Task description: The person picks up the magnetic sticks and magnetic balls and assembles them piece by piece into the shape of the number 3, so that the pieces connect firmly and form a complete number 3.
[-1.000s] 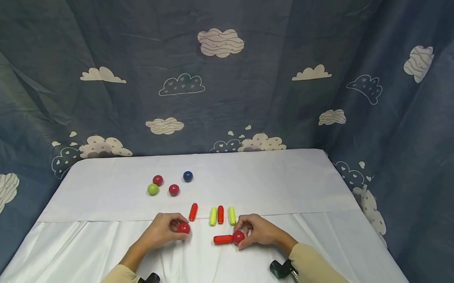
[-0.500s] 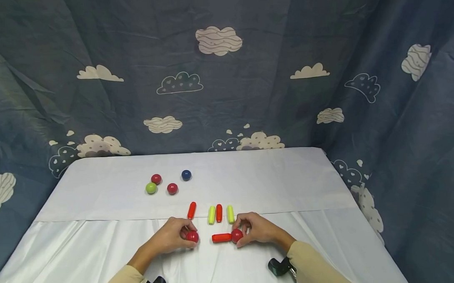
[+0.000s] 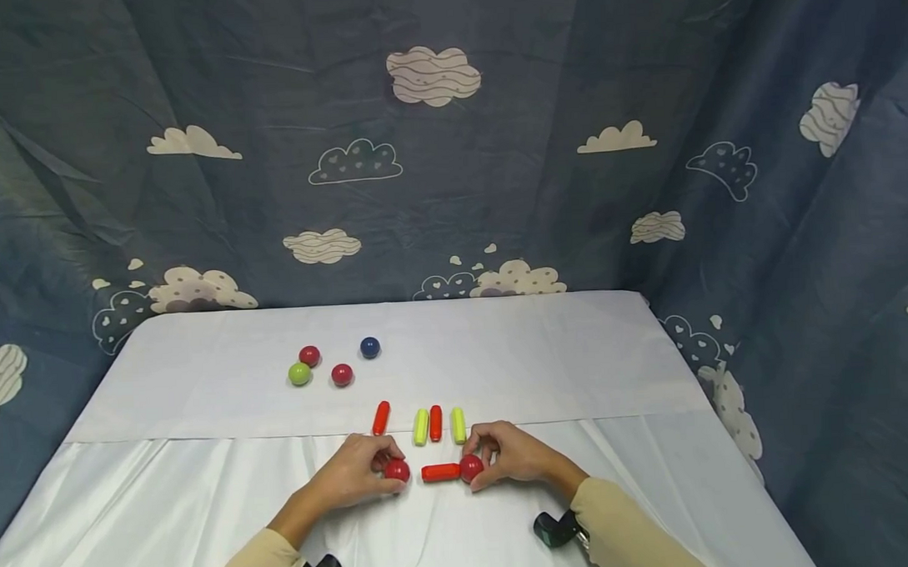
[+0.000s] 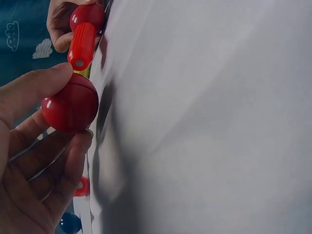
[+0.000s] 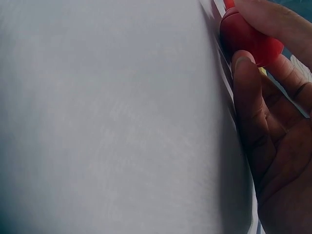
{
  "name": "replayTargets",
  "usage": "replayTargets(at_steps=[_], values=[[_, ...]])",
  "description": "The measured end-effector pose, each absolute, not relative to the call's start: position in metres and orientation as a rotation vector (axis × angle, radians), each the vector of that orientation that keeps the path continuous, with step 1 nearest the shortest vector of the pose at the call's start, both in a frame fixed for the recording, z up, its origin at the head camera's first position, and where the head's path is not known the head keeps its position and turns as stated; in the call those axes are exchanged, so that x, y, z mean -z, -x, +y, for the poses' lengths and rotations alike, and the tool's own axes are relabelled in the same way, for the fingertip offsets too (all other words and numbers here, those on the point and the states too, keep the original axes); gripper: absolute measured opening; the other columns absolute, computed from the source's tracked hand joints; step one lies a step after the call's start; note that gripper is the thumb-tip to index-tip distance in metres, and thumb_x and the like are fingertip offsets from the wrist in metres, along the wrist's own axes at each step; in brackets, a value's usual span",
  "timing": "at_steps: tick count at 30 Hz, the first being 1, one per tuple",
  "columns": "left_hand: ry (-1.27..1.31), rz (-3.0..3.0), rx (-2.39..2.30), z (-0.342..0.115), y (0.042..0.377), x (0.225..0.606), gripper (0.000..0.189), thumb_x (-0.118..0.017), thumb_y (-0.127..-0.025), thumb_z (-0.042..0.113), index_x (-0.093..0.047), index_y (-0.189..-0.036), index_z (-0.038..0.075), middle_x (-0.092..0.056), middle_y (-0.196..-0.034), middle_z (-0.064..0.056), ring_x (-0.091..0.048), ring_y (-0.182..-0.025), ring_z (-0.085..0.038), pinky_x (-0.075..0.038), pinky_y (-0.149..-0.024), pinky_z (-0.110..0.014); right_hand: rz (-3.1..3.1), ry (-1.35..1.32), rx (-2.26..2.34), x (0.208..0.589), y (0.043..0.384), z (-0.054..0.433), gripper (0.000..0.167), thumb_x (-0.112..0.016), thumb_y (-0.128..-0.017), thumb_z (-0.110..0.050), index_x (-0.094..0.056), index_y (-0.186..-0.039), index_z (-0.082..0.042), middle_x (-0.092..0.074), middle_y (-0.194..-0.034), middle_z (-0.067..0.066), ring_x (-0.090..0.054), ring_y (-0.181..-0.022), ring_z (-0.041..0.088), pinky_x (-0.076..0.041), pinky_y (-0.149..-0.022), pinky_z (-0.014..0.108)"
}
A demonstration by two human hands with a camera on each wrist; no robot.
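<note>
My left hand [image 3: 359,470] pinches a glossy red ball [image 4: 71,105] between thumb and fingertips. Facing it, my right hand [image 3: 514,454] pinches a second red ball [image 3: 471,468]. From that second ball a short red rod [image 3: 441,472] points left, its end against the ball. In the left wrist view the rod's free end shows a pale round hole and faces the left hand's ball. A small gap separates rod and left ball in the head view. The right wrist view shows the right hand's ball [image 5: 246,36] between thumb and fingers, with the rod mostly out of frame.
Beyond the hands lie a tilted red rod [image 3: 381,418], a yellow-green rod [image 3: 421,427], an upright-lying red rod [image 3: 435,423] and another yellow-green rod [image 3: 458,425]. Farther back sit red balls [image 3: 342,375], a green ball [image 3: 299,373] and a blue ball [image 3: 369,347] on the white cloth [image 3: 547,355].
My left hand has moved right with its red ball, closing toward the free end of the red rod. The right hand, its ball and the rod have stayed nearly in place.
</note>
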State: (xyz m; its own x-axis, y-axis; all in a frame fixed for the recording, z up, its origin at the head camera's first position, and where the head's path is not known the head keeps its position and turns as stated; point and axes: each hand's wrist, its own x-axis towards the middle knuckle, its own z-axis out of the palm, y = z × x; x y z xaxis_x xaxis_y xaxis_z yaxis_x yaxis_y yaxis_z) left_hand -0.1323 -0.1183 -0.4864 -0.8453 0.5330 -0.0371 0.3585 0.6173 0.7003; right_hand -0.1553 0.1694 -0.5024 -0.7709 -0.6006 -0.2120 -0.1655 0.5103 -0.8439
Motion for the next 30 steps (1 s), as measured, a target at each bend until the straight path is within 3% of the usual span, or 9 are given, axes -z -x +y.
replayTargets(at_steps=[19,30], values=[[-0.802,2.619,-1.031,-0.106,0.131,0.493,0.028,-0.082,-0.075,0.023,-0.066,-0.095,0.014,-0.061,-0.083,0.013,-0.053,-0.076,-0.004,-0.043,-0.072,-0.028,2.273,0.603,1.179,0.499,0.154,0.167,0.035,-0.086,-0.069,-0.013,-0.064,-0.097,-0.014,-0.063,-0.088,-0.006,-0.053,-0.065,0.009,-0.043,-0.058,0.022],[-0.860,2.637,-0.961,-0.100,0.128,0.494,0.022,-0.075,-0.082,0.025,-0.064,-0.100,0.017,-0.058,-0.092,0.009,-0.049,-0.084,-0.009,-0.043,-0.078,-0.032,2.281,0.599,1.181,0.501,0.155,0.168,0.036,-0.087,-0.069,-0.013,-0.064,-0.097,-0.015,-0.064,-0.088,-0.006,-0.053,-0.065,0.009,-0.044,-0.059,0.022]])
